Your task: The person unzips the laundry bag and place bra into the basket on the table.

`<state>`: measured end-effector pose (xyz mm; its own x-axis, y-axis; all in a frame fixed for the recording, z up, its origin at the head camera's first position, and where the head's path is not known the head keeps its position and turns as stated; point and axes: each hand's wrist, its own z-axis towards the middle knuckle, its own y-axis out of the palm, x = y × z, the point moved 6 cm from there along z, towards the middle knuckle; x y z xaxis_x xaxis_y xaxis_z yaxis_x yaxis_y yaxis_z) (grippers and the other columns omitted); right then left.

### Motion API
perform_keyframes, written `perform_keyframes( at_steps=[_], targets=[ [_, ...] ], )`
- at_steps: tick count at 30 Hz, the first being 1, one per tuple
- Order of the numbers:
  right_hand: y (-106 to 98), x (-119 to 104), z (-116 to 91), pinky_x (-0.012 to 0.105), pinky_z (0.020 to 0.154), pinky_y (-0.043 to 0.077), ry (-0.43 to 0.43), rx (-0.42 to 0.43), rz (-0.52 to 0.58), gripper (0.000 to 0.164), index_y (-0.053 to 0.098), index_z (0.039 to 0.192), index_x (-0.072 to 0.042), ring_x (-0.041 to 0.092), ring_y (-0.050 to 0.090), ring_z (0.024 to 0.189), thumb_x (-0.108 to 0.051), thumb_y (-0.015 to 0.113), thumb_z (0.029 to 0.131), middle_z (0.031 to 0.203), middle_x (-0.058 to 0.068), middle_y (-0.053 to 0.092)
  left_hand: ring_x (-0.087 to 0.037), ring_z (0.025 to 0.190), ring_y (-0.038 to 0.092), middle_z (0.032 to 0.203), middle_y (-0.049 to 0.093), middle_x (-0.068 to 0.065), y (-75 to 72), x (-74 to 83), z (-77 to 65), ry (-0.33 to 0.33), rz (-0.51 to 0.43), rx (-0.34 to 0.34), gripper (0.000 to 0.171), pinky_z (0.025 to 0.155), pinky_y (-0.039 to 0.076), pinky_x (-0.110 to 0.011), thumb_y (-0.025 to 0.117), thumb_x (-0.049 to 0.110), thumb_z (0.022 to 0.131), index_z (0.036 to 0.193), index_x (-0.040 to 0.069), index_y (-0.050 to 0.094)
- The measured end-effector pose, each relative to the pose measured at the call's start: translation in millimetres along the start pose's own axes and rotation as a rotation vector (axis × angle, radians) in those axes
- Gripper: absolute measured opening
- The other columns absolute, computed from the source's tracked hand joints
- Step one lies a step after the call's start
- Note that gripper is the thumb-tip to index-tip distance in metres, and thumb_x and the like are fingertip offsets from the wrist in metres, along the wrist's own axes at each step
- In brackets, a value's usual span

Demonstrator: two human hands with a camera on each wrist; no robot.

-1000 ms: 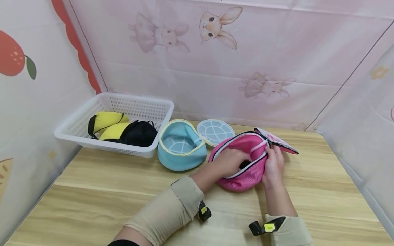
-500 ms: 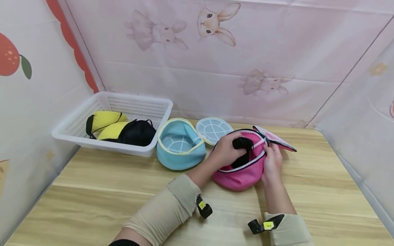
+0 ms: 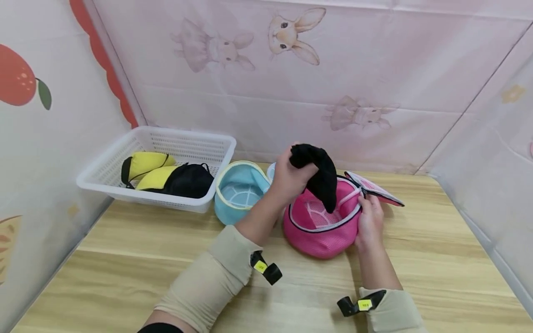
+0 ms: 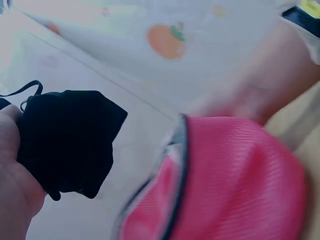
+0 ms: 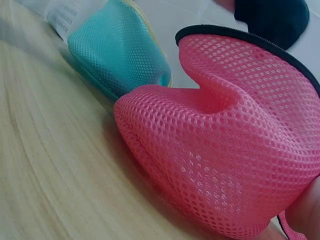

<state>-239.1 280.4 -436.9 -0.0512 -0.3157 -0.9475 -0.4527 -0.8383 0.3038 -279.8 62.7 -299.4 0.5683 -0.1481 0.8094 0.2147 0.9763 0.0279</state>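
My left hand (image 3: 287, 180) holds a folded black bra (image 3: 319, 178) above the mouth of a pink mesh laundry bag (image 3: 322, 243). Thin straps of the bra (image 4: 70, 140) stick out by the thumb in the left wrist view. At the bag's right side my right hand (image 3: 369, 222) grips the rim near the zipper, its fingers partly hidden. The bag's round lid (image 3: 381, 190) is flipped back to the right, and its mesh bottom shows inside. Close on the left stands a blue mesh laundry bag (image 3: 231, 215), unzipped, partly hidden by my left forearm.
At the back left a white plastic basket (image 3: 104, 185) holds a yellow rolled bra (image 3: 150, 161) and a yellow-and-black one (image 3: 187, 180). All stands on a wooden table (image 3: 145, 254), with a printed cloth wall (image 3: 250, 106) behind.
My left hand has come up out of the pink bag with the black bra and moved up and slightly left. My right hand keeps its hold on the rim.
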Motion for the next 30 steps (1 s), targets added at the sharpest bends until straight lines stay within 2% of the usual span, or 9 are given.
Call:
perform_keyframes(
  at_steps=[2,5,8,9,13,18,23,26,30],
  targets=[
    [-0.8,0.5,0.3,0.019,0.111,0.033,0.007,0.002,0.007,0.045,0.042,0.149,-0.013,0.01,0.039,0.138,-0.014,0.041,0.104,0.151,0.004,0.041,-0.018,0.093,0.063,0.1,0.066,-0.025,-12.9,13.0,5.9,0.037,-0.005,0.012,0.021,0.084,0.051,-0.029,0.072,-0.003,0.082,0.1,-0.007,0.061],
    [-1.9,1.1,0.8,0.018,0.105,0.039,0.008,0.015,0.014,0.037,0.049,0.14,-0.012,0.011,0.046,0.129,-0.016,0.043,0.104,0.139,0.002,0.05,-0.019,0.091,0.063,0.099,0.068,-0.023,-40.4,28.5,14.3,0.061,0.1,0.059,0.024,0.084,0.05,-0.03,0.074,-0.001,0.081,0.101,-0.006,0.062],
    [-1.9,0.9,0.7,0.017,0.1,0.042,0.01,0.026,0.016,0.03,0.052,0.132,-0.012,0.009,0.048,0.121,-0.018,0.045,0.103,0.129,-0.001,0.053,-0.021,0.09,0.061,0.096,0.067,-0.019,-74.6,38.2,20.1,0.056,0.221,0.122,0.026,0.084,0.048,-0.029,0.075,0.001,0.078,0.1,-0.005,0.062],
    [-1.7,0.6,0.6,0.017,0.1,0.042,0.012,0.027,0.015,0.03,0.052,0.132,-0.012,0.009,0.049,0.122,-0.018,0.045,0.103,0.13,-0.001,0.053,-0.019,0.09,0.06,0.095,0.067,-0.017,-86.9,40.1,21.4,0.05,0.259,0.145,0.027,0.083,0.048,-0.028,0.075,0.002,0.077,0.099,-0.005,0.062],
    [-1.6,-0.9,-0.5,0.018,0.106,0.039,0.032,0.026,0.0,0.034,0.049,0.137,-0.013,0.01,0.045,0.13,-0.02,0.045,0.104,0.14,0.003,0.047,-0.015,0.092,0.059,0.098,0.066,-0.012,-134.4,45.3,25.5,0.047,0.304,0.188,0.029,0.085,0.047,-0.029,0.074,0.0,0.078,0.104,-0.007,0.061],
    [-3.8,-2.9,-0.1,0.019,0.11,0.035,0.035,0.042,-0.027,0.039,0.047,0.143,-0.013,0.011,0.041,0.135,-0.02,0.044,0.104,0.146,0.004,0.043,-0.013,0.098,0.059,0.104,0.064,-0.004,-189.4,36.7,30.4,-0.061,0.388,0.216,0.031,0.088,0.047,-0.028,0.07,0.005,0.081,0.11,0.0,0.06],
    [-4.7,-3.0,-0.5,0.018,0.11,0.035,0.046,0.046,-0.014,0.039,0.048,0.142,-0.014,0.009,0.041,0.135,-0.018,0.044,0.104,0.146,0.002,0.044,-0.017,0.112,0.055,0.124,0.061,-0.008,-238.4,13.3,31.9,-0.22,0.572,0.258,0.046,0.099,0.046,-0.035,0.068,0.016,0.083,0.127,0.009,0.058],
    [-4.0,-1.4,-0.7,0.018,0.109,0.035,0.057,0.044,-0.016,0.037,0.048,0.14,-0.013,0.01,0.041,0.133,-0.019,0.045,0.104,0.145,0.003,0.044,-0.022,0.126,0.049,0.142,0.052,-0.008,-262.8,-0.7,28.1,-0.343,0.674,0.282,0.062,0.108,0.041,-0.04,0.067,0.026,0.085,0.143,0.014,0.047],
    [-1.1,2.8,-1.3,0.018,0.11,0.034,0.079,0.032,-0.041,0.043,0.044,0.146,-0.014,0.01,0.04,0.136,-0.021,0.045,0.104,0.148,0.003,0.042,-0.026,0.133,0.045,0.149,0.045,-0.01,-288.5,-15.3,18.9,-0.461,0.708,0.329,0.072,0.112,0.038,-0.044,0.068,0.038,0.087,0.148,0.014,0.039]
  ],
)
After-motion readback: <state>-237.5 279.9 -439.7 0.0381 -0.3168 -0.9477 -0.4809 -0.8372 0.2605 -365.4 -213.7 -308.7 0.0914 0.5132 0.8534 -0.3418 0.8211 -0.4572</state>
